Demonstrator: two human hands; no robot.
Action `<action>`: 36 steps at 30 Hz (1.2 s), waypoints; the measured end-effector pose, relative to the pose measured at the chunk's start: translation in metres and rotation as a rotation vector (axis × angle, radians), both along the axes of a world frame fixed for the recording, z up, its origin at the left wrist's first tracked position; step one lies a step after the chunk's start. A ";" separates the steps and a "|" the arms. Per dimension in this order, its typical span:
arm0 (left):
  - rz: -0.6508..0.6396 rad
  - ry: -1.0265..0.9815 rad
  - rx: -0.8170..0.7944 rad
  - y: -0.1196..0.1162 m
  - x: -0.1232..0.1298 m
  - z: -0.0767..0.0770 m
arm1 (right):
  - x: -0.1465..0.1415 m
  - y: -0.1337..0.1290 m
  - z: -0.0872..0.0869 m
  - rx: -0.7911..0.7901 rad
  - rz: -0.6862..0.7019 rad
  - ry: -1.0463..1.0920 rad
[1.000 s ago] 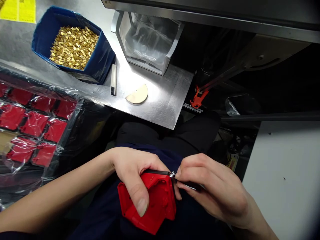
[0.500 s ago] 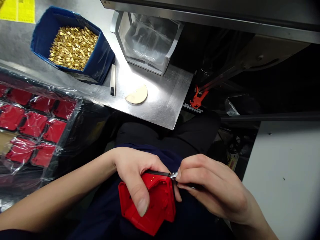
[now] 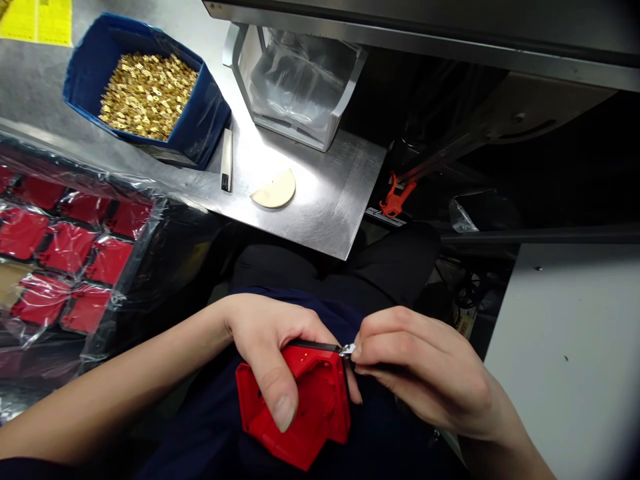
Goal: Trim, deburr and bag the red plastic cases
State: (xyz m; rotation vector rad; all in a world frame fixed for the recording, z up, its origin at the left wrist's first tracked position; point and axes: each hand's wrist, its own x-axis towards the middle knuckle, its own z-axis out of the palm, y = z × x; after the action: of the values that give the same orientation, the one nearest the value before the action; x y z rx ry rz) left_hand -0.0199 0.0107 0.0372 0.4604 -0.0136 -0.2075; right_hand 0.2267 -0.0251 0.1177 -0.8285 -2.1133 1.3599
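Note:
My left hand (image 3: pixel 277 353) grips a red plastic housing (image 3: pixel 320 410) with a black edge, its thumb lying over the hollow inner side. The housing is held above my lap, tilted. At its upper right corner, my right hand (image 3: pixel 420 367) pinches a small shiny metal piece (image 3: pixel 347 351) between thumb and fingertips. The metal piece touches the housing's corner. Whether it is fixed to the housing, I cannot tell; part of it is hidden by my fingers.
A blue bin (image 3: pixel 200 100) of small brass-coloured parts, a grey bin (image 3: pixel 330 127) with clear plastic bags, a pale half-disc (image 3: pixel 276 191) and a white-handled tool (image 3: pixel 227 160) are on the metal table (image 3: pixel 320 220). At left, a plastic-lined box holds red parts (image 3: pixel 67 248). An orange clamp (image 3: pixel 395 199) is beyond.
Almost nothing differs. Both hands stay at the housing's corner, with only a very slight shift of the housing and the metal piece.

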 end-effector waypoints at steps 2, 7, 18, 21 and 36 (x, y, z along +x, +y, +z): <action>0.000 -0.002 0.001 0.001 0.000 0.000 | 0.000 0.001 0.001 -0.004 0.002 -0.005; 0.004 -0.007 -0.005 0.001 0.000 0.000 | -0.001 0.002 0.002 0.009 0.003 -0.014; 0.018 -0.034 -0.012 0.001 0.001 0.001 | 0.000 0.005 0.004 0.049 0.023 -0.014; 0.028 -0.042 -0.008 0.001 0.001 0.000 | 0.000 0.007 0.004 0.035 0.037 -0.008; -0.002 -0.033 -0.063 0.004 0.004 -0.001 | 0.000 0.016 0.003 0.050 0.065 -0.027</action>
State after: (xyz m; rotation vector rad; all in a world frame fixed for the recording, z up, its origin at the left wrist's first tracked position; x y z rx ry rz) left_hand -0.0163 0.0146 0.0357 0.4007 -0.0525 -0.2009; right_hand 0.2270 -0.0094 0.1206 -0.7690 -2.2033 1.3293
